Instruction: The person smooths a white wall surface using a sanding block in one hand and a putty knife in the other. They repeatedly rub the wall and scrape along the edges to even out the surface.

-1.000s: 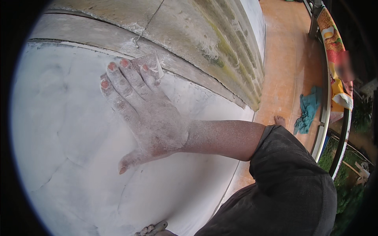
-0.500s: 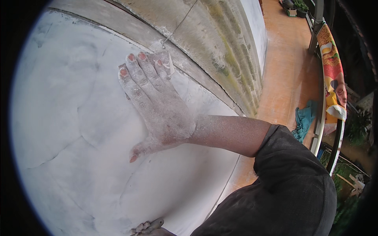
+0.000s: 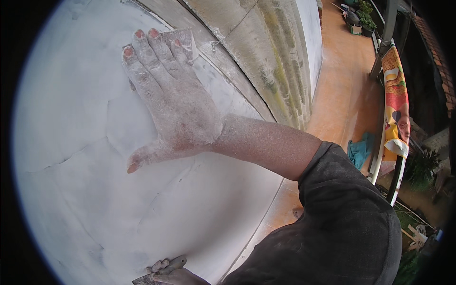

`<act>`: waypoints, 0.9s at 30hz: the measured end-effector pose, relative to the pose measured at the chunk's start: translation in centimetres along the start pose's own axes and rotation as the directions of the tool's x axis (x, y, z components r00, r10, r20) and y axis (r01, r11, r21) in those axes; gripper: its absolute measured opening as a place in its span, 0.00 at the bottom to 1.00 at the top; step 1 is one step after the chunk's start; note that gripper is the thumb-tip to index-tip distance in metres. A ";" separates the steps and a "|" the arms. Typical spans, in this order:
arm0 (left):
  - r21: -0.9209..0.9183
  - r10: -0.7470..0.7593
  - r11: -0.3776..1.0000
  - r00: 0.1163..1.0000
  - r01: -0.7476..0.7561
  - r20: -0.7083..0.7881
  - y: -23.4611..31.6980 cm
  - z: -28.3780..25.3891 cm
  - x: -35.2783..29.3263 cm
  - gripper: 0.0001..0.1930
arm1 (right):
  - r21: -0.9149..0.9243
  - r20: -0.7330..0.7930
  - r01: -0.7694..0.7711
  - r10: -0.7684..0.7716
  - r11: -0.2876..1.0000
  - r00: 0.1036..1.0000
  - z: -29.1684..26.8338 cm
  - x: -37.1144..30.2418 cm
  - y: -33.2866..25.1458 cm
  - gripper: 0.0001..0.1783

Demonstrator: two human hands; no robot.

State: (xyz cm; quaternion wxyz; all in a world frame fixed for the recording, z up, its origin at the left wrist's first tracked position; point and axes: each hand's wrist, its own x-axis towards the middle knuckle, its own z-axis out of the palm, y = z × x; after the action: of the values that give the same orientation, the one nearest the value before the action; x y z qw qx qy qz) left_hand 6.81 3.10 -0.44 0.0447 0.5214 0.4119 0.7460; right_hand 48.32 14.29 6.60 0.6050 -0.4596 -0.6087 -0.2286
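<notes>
My right hand, coated in white dust, lies flat against a white plastered wall with its fingers stretched out and the thumb spread to the left. Beneath the fingers is a dusty grey piece of sandpaper; one corner sticks out past the little finger, and the palm hides most of it. At the bottom edge my left hand is closed round a putty knife with a dark rounded handle. Part of its grey blade shows, and the frame cuts off the rest.
Bare concrete with mossy stains borders the white surface, a thin wire hanging on it. An orange floor runs along the right. A teal cloth lies there beside a railing draped with a colourful printed sheet. Potted plants stand farther off.
My right hand and the sandpaper have shifted up and left in the picture. The view has moved too. More of my left hand and the putty knife, including its blade, shows at the bottom.
</notes>
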 end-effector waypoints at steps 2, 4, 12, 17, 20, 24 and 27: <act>-0.028 0.032 0.999 0.999 -0.031 0.043 -0.1 -0.3 0.1 0.26 | -0.022 0.020 -0.005 0.005 1.000 1.000 -0.3 -0.7 -0.1 0.77; -0.053 -0.008 0.999 0.999 0.010 0.033 -0.2 -0.5 0.1 0.27 | 0.014 0.037 -0.052 0.051 0.999 0.998 -1.0 -5.5 -0.6 0.72; -0.073 -0.053 0.996 0.999 0.053 -0.009 -0.1 -0.4 -0.1 0.30 | -0.058 0.237 -0.245 0.252 0.968 0.938 -1.7 -23.3 0.4 0.35; -0.117 -0.136 0.984 0.991 0.135 0.003 1.3 2.0 -3.7 0.31 | -0.077 0.161 -0.186 0.197 0.979 0.967 -2.6 -20.2 1.8 0.31; -0.140 -0.300 0.931 0.924 0.338 0.235 2.5 4.2 -7.7 0.31 | -0.017 0.117 -0.245 0.245 0.969 0.962 -3.2 -19.2 2.1 0.28; -0.120 -0.376 0.739 0.555 0.662 0.742 4.4 6.3 -11.9 0.26 | 0.157 0.269 -0.540 0.490 0.827 0.829 -4.0 -19.1 2.8 0.22; 0.187 -0.406 0.851 0.389 0.491 0.827 5.8 8.1 -14.3 0.24 | 0.164 0.411 -0.616 0.514 0.771 0.753 -5.3 -17.7 3.1 0.18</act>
State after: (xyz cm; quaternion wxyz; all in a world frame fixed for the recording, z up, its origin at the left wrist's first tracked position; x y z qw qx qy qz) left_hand 22.02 -3.22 -6.29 0.4598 0.6809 0.4291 0.3752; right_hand 50.99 6.33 -10.20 0.5904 -0.5624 -0.5612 0.1421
